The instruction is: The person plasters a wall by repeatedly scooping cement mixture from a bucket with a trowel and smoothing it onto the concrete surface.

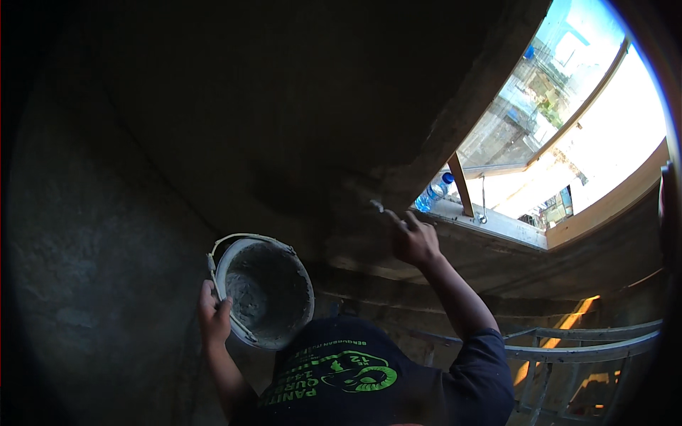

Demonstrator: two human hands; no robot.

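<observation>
My left hand (214, 318) grips the rim of a pale bucket (305, 284) at its left side, with the thumb over the edge. The bucket is tilted, its mouth facing me, and grey wet mortar (249, 295) coats its inside. A thin handle (249, 236) lies along the far rim. Farther right, my right hand (417, 241) is raised near the dark wall, forefinger stretched forward and the other fingers curled. A small pale bit (377, 206) shows just past its fingertip. Shadow hides what the hand holds.
At the upper right is a wood-framed window (547, 238), bright outside. A clear bottle with a blue cap (435, 193) stands on its sill, near my right hand. A metal frame (582, 351), perhaps scaffolding, is at the lower right. A dark rough wall (284, 121) fills the far side.
</observation>
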